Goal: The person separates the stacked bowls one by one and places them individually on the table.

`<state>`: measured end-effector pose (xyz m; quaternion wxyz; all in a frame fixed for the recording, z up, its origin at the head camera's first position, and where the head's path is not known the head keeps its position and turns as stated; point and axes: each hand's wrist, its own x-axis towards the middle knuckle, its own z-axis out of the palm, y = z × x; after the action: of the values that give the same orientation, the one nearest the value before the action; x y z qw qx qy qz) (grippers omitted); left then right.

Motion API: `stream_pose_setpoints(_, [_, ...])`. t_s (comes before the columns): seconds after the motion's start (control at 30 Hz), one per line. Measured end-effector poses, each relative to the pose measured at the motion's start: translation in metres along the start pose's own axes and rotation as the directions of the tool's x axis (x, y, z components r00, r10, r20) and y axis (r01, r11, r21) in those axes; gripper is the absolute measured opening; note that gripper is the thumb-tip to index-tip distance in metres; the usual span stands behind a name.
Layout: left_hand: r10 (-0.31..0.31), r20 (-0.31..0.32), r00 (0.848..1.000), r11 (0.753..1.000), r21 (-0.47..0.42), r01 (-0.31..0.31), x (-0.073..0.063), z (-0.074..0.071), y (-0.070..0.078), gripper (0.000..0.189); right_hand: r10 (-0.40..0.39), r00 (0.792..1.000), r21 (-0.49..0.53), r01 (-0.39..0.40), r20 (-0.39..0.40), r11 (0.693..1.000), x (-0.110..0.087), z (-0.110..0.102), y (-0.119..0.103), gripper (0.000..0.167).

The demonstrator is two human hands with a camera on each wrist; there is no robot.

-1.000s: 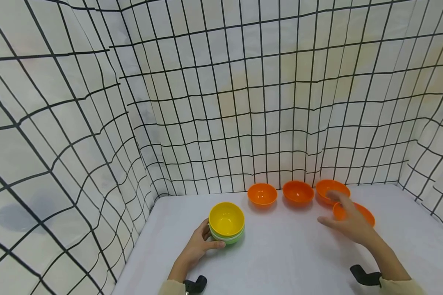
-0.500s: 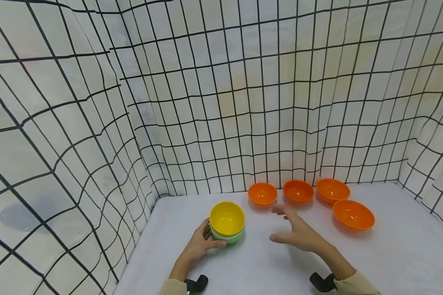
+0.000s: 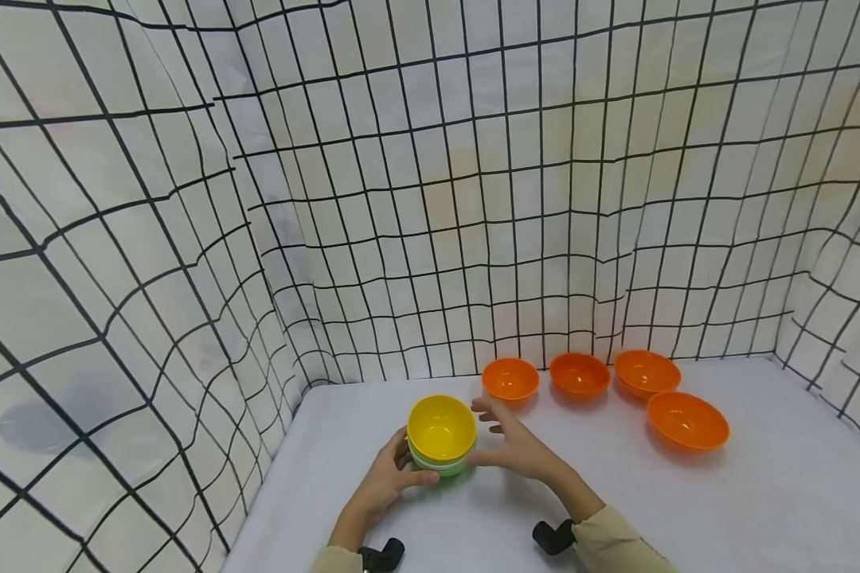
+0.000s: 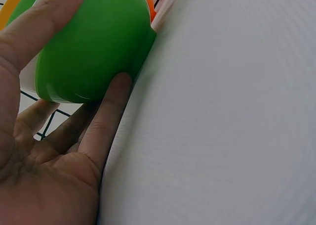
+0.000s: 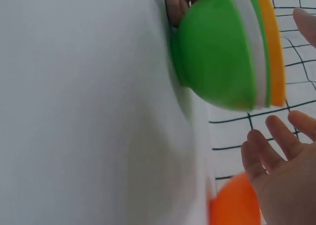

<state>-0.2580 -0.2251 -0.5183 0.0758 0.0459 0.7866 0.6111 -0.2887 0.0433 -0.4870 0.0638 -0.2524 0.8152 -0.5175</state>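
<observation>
A stack of nested bowls stands on the white table, with a yellow bowl (image 3: 441, 429) on top and white and green rims beneath. Its lowest visible part is a green bowl (image 4: 101, 47). My left hand (image 3: 387, 483) holds the stack from the left, thumb in front and fingers around the far side. At the right of the stack is my right hand (image 3: 514, 447), fingers spread and thumb apart. In the right wrist view, a gap shows between the right fingers (image 5: 284, 138) and the bowls.
Several orange bowls are on the table to the right: one bowl (image 3: 510, 380) behind my right hand, another (image 3: 580, 375) beside it, and two farther right (image 3: 646, 372). White walls with a black grid (image 3: 516, 199) enclose the table (image 3: 616, 509) at the back and sides.
My right hand has moved left from the rightmost orange bowls to the right side of the stack. My left hand has stayed at the stack.
</observation>
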Motion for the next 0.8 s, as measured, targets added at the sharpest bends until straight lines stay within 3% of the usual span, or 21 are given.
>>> stream_pose_setpoints(0.23, [-0.002,0.012,1.000,1.000,-0.019,0.003,0.003,-0.001,-0.003,0.107,-0.008,1.000,0.073,0.008,0.012,0.997,0.015,0.020,0.005,0.098])
stream_pose_setpoints(0.53, [-0.002,0.027,1.000,1.000,-0.026,0.003,0.002,-0.002,-0.003,0.106,0.022,1.000,0.135,-0.022,0.007,0.991,0.021,0.036,0.007,0.114])
stream_pose_setpoints(0.8, [0.003,0.026,1.000,1.000,-0.011,-0.002,0.003,-0.002,-0.002,0.107,0.007,1.000,0.137,-0.010,0.018,0.990,0.023,0.039,0.009,0.121])
